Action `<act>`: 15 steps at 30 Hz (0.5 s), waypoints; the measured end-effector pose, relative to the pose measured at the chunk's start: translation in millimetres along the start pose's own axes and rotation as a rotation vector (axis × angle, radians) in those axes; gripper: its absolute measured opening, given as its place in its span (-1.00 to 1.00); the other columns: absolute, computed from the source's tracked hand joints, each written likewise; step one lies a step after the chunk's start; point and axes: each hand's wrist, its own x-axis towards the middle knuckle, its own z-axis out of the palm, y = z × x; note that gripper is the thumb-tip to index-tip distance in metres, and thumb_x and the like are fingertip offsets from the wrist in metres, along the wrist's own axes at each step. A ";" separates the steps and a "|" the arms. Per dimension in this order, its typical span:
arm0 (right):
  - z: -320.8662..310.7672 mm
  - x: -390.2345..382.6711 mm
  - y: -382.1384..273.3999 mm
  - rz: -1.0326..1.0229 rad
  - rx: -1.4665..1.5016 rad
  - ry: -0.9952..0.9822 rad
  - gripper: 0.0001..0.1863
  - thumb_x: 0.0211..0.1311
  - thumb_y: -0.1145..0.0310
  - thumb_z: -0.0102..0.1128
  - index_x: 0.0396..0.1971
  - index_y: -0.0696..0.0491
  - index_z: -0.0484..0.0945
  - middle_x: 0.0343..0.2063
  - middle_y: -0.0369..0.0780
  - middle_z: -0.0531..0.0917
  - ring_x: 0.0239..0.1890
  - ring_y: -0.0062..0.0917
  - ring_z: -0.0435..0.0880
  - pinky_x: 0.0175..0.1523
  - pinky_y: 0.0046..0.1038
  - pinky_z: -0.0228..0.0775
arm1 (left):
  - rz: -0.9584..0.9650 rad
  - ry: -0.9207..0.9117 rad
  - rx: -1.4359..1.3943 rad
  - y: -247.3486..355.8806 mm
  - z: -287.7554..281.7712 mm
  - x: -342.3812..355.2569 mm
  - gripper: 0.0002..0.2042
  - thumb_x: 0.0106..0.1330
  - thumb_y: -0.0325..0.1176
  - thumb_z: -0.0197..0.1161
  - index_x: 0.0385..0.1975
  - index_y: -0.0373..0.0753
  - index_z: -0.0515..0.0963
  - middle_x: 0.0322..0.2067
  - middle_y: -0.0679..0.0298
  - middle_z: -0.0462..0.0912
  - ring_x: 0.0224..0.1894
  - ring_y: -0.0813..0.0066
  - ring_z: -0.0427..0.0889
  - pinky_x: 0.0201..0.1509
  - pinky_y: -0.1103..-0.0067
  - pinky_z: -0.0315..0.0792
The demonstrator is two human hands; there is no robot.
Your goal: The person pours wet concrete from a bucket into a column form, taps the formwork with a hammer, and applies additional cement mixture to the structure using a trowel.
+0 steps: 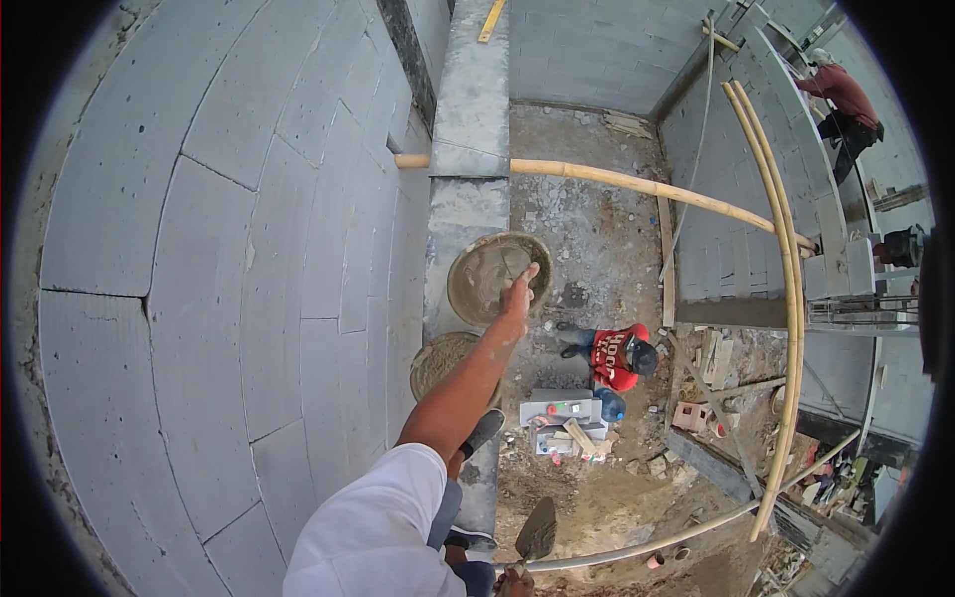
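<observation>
My left hand reaches over the upper round bucket of grey mortar, its fingers curled; what they grip is too small to make out. A second round bucket of mortar sits just below it, partly behind my forearm. Both rest on a narrow grey plank beside the block wall, where my feet also are. At the bottom edge my right hand is closed on the handle of a mortar-coated trowel, its blade pointing up.
Block wall at left; bamboo poles span right. Below, a person in red is beside stacked blocks and a blue water jug on rubble ground. Another person works upper right; a third is partly visible.
</observation>
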 end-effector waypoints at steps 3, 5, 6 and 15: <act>8.7 7.3 -32.4 0.051 -0.338 -0.094 -0.78 0.26 0.21 0.02 -0.37 0.07 0.45 -0.76 -0.36 0.31 -0.71 -0.62 0.28 -0.60 -0.46 0.16 | 0.040 0.138 -0.031 9.2 -46.4 55.9 -0.58 -0.05 0.10 0.33 -0.32 -0.05 0.49 -0.64 0.44 0.32 -0.56 0.60 0.30 -0.37 0.63 0.18; 22.6 7.2 -79.4 0.205 -0.306 -0.098 -0.79 0.23 0.30 -0.08 -0.36 0.08 0.52 -0.75 -0.30 0.41 -0.68 -0.57 0.37 -0.53 -0.42 0.27 | -0.051 0.149 -0.102 8.9 -76.3 73.9 -0.60 -0.02 0.12 0.33 -0.40 -0.04 0.45 -0.63 0.47 0.36 -0.57 0.65 0.34 -0.47 0.69 0.15; 24.3 6.5 -92.9 0.344 -0.274 -0.107 -0.72 0.20 0.40 -0.18 -0.35 0.09 0.59 -0.74 -0.25 0.52 -0.65 -0.52 0.46 -0.46 -0.38 0.38 | -0.059 0.165 -0.089 10.8 -97.9 83.6 -0.60 -0.02 0.12 0.33 -0.40 -0.04 0.45 -0.63 0.47 0.36 -0.57 0.65 0.34 -0.47 0.69 0.15; 33.1 13.1 -155.1 0.649 0.106 0.208 -0.82 0.12 0.26 0.15 -0.49 0.05 0.46 -0.74 -0.28 0.45 -0.77 -0.53 0.43 -0.62 -0.48 0.27 | 0.222 0.246 0.392 -23.5 -204.3 73.2 -0.34 0.06 0.19 0.24 -0.03 -0.26 0.38 -0.23 0.16 0.53 -0.08 0.30 0.51 -0.06 0.43 0.39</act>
